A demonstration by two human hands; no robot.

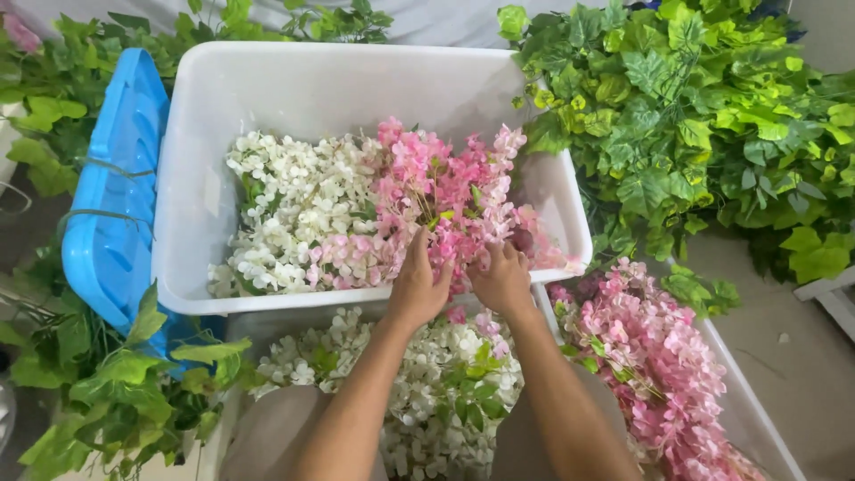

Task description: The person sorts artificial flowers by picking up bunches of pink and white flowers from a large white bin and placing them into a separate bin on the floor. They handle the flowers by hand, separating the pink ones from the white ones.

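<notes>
A big white plastic tub (191, 178) holds artificial flower strands: white blossoms (294, 200) on its left side and pink blossoms (445, 191) on its right. My left hand (419, 283) and my right hand (503, 278) rest side by side at the tub's near rim, fingers pushed into the pink blossoms and curled on a pink strand. The fingertips are partly buried among the petals. Below my forearms lies another heap of white blossoms with green leaves (436, 383).
A blue lid (111, 196) leans against the tub's left wall. Green fake foliage (704, 125) piles up at the right and along the left (98, 392). A second container with pink strands (655, 365) sits at lower right. Grey floor (802, 374) shows at far right.
</notes>
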